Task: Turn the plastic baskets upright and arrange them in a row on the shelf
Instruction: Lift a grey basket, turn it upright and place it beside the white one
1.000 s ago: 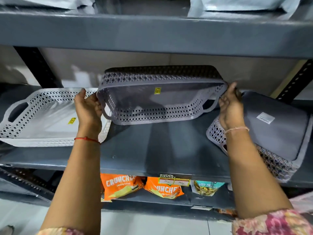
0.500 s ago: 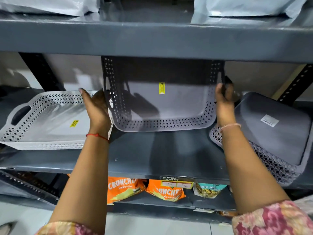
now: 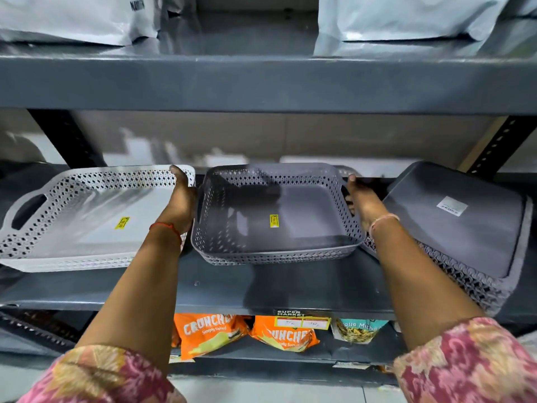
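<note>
Grey metal shelving fills the frame, and nearest the camera, at the bottom centre, snack packets (image 3: 209,334) sit on the lower tier below a price label (image 3: 302,319). Above them the middle shelf (image 3: 232,289) carries the task's things. At its centre the grey basket (image 3: 276,216) sits open side up, its base apparently down on the shelf or very nearly so; blur makes contact hard to confirm. The left hand (image 3: 181,199) presses flat against the basket's left side, fingers extended along the wall, not curled under it, squeezed between this basket and the white basket (image 3: 87,216) at centre left, which also stands upright, just beside. The right hand (image 3: 361,203) holds the grey basket's right handle end, fingers wrapped partly out of sight, so how firm the grip is I cannot tell. At the right edge the dark basket (image 3: 456,225) lies bottom up and tilted, label showing, its near corner just beside the grey one. Farthest, on the top tier, pale bags (image 3: 401,18) rest. I judge two baskets righted and roughly in line; the dark one has yet to be flipped and aligned.
</note>
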### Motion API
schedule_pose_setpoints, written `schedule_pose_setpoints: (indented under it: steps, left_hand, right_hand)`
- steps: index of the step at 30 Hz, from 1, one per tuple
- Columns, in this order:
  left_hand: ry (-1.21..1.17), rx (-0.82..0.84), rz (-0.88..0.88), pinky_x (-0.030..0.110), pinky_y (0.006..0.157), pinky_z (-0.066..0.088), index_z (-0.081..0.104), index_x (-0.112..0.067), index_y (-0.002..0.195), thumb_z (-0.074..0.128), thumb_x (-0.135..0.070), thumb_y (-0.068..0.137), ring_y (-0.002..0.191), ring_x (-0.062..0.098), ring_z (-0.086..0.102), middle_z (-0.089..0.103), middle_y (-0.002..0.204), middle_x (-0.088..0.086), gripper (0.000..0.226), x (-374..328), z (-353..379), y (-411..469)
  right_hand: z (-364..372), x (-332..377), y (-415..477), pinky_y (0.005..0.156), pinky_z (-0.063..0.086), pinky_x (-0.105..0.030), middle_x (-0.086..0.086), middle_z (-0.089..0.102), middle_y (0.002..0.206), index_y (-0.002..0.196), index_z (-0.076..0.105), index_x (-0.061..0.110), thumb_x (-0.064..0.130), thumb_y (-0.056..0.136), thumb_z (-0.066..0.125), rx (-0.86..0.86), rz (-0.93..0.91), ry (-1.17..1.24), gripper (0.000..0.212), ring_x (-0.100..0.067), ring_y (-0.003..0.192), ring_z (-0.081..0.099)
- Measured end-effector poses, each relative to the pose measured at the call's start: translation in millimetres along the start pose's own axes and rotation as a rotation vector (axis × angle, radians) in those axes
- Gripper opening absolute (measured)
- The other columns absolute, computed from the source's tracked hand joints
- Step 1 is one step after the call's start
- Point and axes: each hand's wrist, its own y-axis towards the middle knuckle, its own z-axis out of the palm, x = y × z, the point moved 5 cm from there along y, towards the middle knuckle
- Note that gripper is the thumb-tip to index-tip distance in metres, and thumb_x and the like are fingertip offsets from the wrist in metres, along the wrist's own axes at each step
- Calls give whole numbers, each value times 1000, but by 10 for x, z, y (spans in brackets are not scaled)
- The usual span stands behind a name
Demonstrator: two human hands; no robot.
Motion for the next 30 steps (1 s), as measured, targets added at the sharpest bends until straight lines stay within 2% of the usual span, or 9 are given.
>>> schedule_pose_setpoints:
  steps: [7,11,13,15,17,21,26,27,30]
  left_hand:
    - [92,-42,34,13,49,55,61,-12,104,-11,-60,87,58,6,72,75,59,-6,88,35,-19,70]
    - [94,-175,118,10,55,53,71,-26,83,0,-56,92,65,0,70,76,65,-12,78,117,-65,51]
    - [149,-260,115,20,82,55,68,-22,106,10,-70,85,92,10,69,76,93,-3,78,161,-63,19]
    - [224,-263,91,43,112,36,48,-19,133,18,-90,64,131,25,48,55,137,10,103,253,-43,103]
    - [284,-280,125,47,120,20,36,-18,141,21,-87,68,143,23,29,34,153,9,102,239,128,150]
    - [457,-162,316,32,122,-2,9,-15,149,20,-41,99,148,14,-2,1,160,1,58,77,956,-56]
    - [321,-66,347,34,123,-2,6,-10,148,21,-34,100,148,15,-4,-1,160,3,56,308,1472,-70]
    - [318,-24,414,34,123,-2,8,-8,148,23,-35,99,148,17,-3,0,160,5,58,445,2306,-249]
    - [398,-155,518,31,121,-3,10,-5,147,28,-35,96,148,19,-4,4,160,9,62,533,2748,-468]
  right_hand:
    - [42,16,40,108,33,-43,-21,38,146,141,32,4,47,97,22,16,-65,-67,62,-36,132,39]
    - [55,24,-19,112,31,-42,-16,28,152,145,23,9,52,94,26,-42,-239,-287,67,-35,137,33]
    - [85,46,-84,119,14,-42,-13,12,157,148,15,10,49,94,30,-62,-371,-408,68,-30,145,13]
    - [81,101,-226,118,3,-39,-13,3,158,147,13,9,47,94,35,-121,-494,-529,69,-28,146,1]
    - [5,136,-354,118,4,-39,-15,5,158,146,19,8,54,89,35,-211,-616,-622,76,-30,146,2]
    - [-303,50,-496,118,10,-39,-13,12,157,144,28,9,60,82,36,-302,-715,-785,81,-29,146,8]
    - [-519,-89,-531,117,13,-40,-16,22,154,138,40,8,57,81,35,-239,-731,-902,75,-32,143,19]
    - [-1246,-377,-536,117,15,-41,-16,24,153,137,42,8,59,78,31,-265,-689,-911,78,-33,143,21]
    - [-1562,-507,-461,116,17,-41,-17,27,152,135,44,8,57,81,32,-307,-680,-904,74,-33,142,24]
